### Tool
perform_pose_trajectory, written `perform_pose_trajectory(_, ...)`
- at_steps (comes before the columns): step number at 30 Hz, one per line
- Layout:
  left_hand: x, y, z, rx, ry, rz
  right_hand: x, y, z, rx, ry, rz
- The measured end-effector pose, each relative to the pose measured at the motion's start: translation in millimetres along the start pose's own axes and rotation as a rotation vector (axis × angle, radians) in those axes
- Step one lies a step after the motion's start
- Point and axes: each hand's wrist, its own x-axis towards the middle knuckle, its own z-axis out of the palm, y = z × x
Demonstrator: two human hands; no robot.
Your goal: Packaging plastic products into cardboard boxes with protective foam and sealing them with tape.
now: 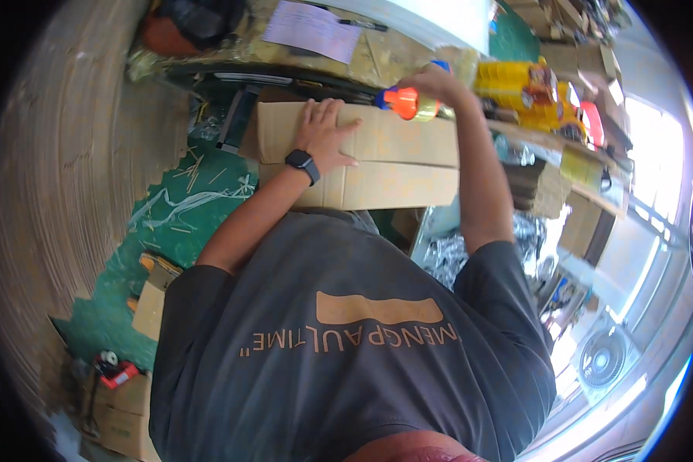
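Observation:
A closed cardboard box (408,181) lies in front of my body, with a seam between its flaps running across the top. My left hand (327,137) rests on the left part of the box, palm down and fingers spread; a dark watch is on that wrist. My right hand (439,83) grips an orange and blue tape dispenser (399,101) with a roll of yellowish tape. The dispenser is at the far edge of the box, right of its middle. I cannot tell whether it touches the cardboard.
Beyond the box is a workbench (416,46) with a sheet of paper (308,29) and a black marker (364,25). Yellow packages (516,83) stand at the right. Stacked cardboard sheets (61,192) rise at the left. Straps and sticks litter the green floor (185,231).

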Motion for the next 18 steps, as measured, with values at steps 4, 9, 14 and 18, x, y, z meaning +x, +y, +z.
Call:
perform_pose_trajectory(4, 5.3, -4.0, 4.0, 0.024, 0.029, -0.010, -98.2, -84.2, 148.5, 0.099, 0.870, 0.328)
perform_pose_trajectory(9, 11.5, -3.5, 6.7, 0.066, 0.040, -0.001, -269.9, -184.0, 273.3, 0.352, 0.671, 0.525)
perform_pose_trajectory(14, 12.6, 3.9, 16.2, 0.131, 0.008, 0.017, -266.8, -171.7, 307.1, 0.393, 0.608, 0.560)
perform_pose_trajectory(18, 26.0, -7.7, 15.8, 0.178, 0.041, -0.004, -229.7, -129.1, 338.0, 0.532, 0.682, 0.551)
